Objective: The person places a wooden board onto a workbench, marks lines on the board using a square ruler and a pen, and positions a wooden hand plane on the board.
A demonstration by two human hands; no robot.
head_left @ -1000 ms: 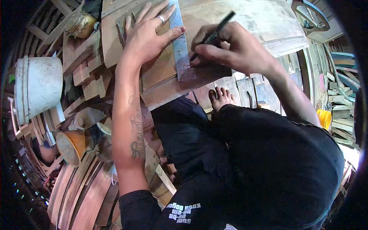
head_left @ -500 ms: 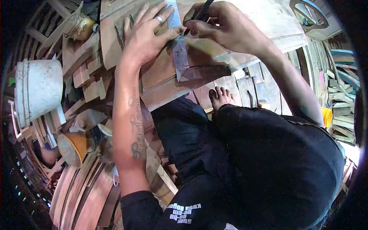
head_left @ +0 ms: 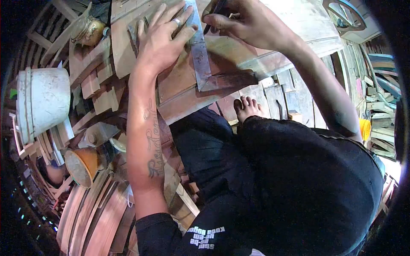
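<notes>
Right hand's (head_left: 252, 25) grip is closed on a dark pen (head_left: 219, 7), pinched tight between thumb and fingers, tip down right beside the blade of the square (head_left: 200, 55). Main change over the last second: the pen has gone from near the square's corner to way up the blade, toward the far edge of the surface (head_left: 177, 81). So I'd guess the pass along that edge is well along, though I can't make out any line on the wood.

Left hand (head_left: 164, 47) isn't clutching anything, just spread flat over the surface with the fingertips up by the blade. Its thumb was across the metal; now it's pulled back to the blade's left side, so less of a clamp imo. Square hasn't really budged, short arm lying along the near edge.

Further out: bare foot (head_left: 247, 109) just past that edge, white bucket (head_left: 45, 100) and jar (head_left: 92, 32) off to the left.
</notes>
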